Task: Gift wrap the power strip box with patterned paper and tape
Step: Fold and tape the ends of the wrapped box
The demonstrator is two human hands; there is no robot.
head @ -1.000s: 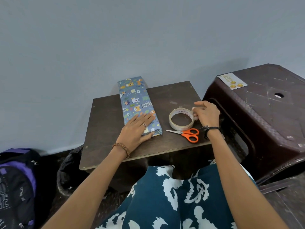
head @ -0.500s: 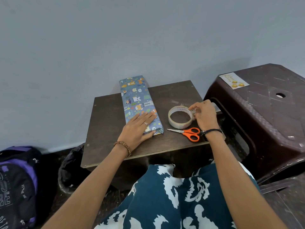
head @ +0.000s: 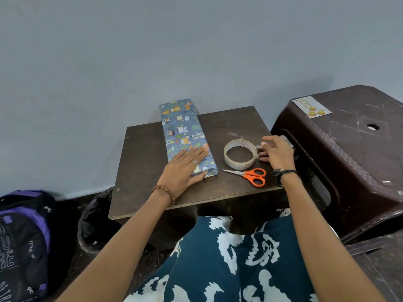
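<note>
The wrapped box lies lengthwise on the dark counter, its far end poking past the back edge, covered in blue paper printed with cartoon animals and leaves. The left hand presses flat on its near end, fingers straight. The right hand sits beside the tape roll, fingertips at its outer wall; whether it pinches a tape end I cannot tell. Red lettering inside the roll is too small to read. Orange-handled scissors lie just in front

Glossy patterned paper wraps the box; matt scuffed wooden table; orange plastic-handled scissors.
</note>
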